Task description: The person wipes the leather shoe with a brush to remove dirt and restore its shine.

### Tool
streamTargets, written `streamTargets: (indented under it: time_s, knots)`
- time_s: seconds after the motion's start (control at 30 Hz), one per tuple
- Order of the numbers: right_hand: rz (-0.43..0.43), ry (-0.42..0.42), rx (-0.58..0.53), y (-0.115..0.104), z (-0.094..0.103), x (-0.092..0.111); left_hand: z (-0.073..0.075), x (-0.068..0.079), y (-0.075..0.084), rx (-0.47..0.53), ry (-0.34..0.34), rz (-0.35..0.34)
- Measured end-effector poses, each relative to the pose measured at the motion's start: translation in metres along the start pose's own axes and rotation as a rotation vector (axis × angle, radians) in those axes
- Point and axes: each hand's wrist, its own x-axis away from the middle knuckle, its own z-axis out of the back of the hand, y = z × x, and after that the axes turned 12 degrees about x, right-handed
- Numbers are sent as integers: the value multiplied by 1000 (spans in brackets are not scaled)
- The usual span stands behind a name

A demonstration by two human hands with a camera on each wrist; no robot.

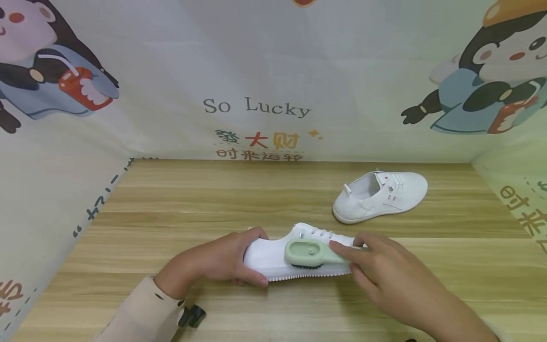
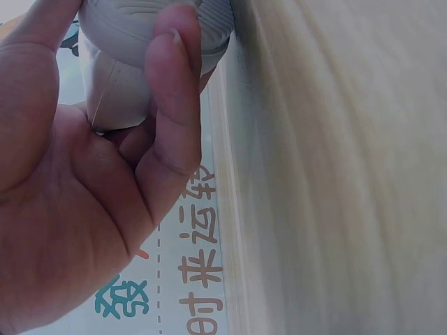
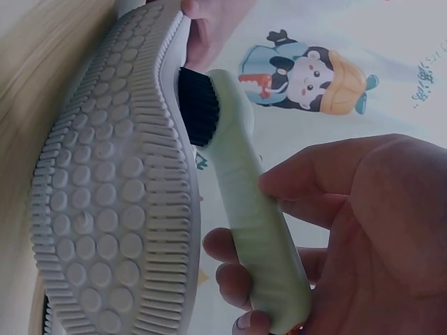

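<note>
Lower centre of the head view, here's the white shoe (image 1: 269, 254), green brush (image 1: 316, 254) bristles against its side! Wooden table (image 1: 205, 199) runs between it and the second shoe (image 1: 384, 197), right of centre, and leftward to the printed wall (image 1: 47, 190). Left hand (image 1: 224, 256) curls round the heel; right hand (image 1: 384, 270) grips the handle, forefinger extended.

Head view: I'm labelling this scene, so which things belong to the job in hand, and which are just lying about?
Seemingly part of the job:
green brush, in the right grip
near white shoe, in the left grip

Apparently lying about:
far white shoe, untouched
</note>
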Motion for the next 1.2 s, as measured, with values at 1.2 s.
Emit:
streamTargets:
  time_s: [1.2]
  knots:
    - [35, 29, 52, -23, -15, -3, 0, 0, -1, 27, -3, -4]
